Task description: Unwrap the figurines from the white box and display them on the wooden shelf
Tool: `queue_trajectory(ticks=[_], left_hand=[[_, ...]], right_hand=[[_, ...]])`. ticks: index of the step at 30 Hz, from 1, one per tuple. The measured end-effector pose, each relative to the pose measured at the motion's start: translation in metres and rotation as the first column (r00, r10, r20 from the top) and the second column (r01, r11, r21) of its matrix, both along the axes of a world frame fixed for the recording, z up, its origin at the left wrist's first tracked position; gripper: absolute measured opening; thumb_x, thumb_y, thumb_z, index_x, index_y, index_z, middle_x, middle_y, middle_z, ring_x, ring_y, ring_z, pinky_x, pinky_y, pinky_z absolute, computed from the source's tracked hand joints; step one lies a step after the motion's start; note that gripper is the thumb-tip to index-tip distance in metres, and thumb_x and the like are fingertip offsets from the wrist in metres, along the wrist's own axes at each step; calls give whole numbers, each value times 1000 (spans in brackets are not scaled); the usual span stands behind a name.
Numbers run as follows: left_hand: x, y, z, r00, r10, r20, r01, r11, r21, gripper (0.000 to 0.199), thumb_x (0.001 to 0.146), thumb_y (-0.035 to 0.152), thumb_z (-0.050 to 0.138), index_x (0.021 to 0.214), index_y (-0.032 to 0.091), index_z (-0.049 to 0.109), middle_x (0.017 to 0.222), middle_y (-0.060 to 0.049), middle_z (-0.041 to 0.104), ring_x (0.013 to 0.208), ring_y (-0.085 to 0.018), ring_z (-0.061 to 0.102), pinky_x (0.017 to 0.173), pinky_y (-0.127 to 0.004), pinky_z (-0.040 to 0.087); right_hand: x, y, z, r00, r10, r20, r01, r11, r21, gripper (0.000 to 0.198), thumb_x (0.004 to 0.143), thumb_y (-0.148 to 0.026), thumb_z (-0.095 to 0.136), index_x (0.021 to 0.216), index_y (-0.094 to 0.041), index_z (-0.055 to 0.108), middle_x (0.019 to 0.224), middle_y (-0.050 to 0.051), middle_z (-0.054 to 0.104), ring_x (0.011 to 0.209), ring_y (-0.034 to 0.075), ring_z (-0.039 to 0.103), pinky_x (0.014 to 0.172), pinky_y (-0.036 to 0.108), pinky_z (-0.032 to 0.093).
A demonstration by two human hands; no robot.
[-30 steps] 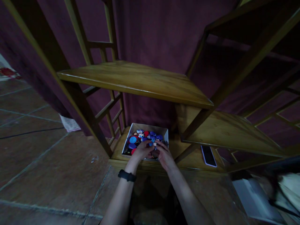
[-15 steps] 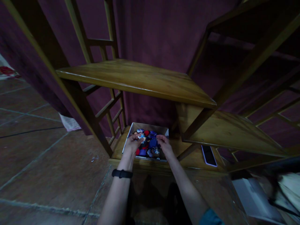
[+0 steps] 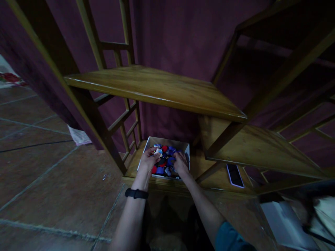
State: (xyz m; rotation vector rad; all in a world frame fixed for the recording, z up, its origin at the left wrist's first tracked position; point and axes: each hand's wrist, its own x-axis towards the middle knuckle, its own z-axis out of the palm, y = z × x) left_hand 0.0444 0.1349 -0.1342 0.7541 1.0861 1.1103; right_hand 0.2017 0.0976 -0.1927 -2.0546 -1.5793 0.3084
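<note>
Grip of the left hand (image 3: 147,162) has thumb and fingers bent about a small white-and-blue piece (image 3: 158,152); whether they grasp it or only touch it, I cannot tell. The right hand (image 3: 181,164) reaches into the other side of the same box (image 3: 171,142), fingers curled down among dark blue pieces (image 3: 171,161); the fingertips are hidden, so I cannot tell what they grasp. The box is shallow, open-topped and white-edged, filled with small colorful pieces, among them a red one (image 3: 164,149) near the back. It sits on the bottom shelf (image 3: 196,163) of a wooden rack, below a higher shelf (image 3: 151,85). A phone (image 3: 235,175) lies on the bottom shelf, well apart to the right. Behind hangs a purple curtain (image 3: 178,42). The left wrist bears a black band (image 3: 136,194); a teal sleeve (image 3: 231,238) covers part of the right arm.
</note>
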Motion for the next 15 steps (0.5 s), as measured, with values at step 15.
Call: queue_trajectory(ticks=[15], left_hand=[[21,-22,6,947,-234,218,286,925,-251,29,53,17,79,73,16,58,63,1,63,56,-13,59,56,-28,48]], right_hand=[[-11,-52,36,914,194,-357,-53,928,369,14,75,-15,47,81,-23,56,91,2,55,81,16,55,73,27,44]])
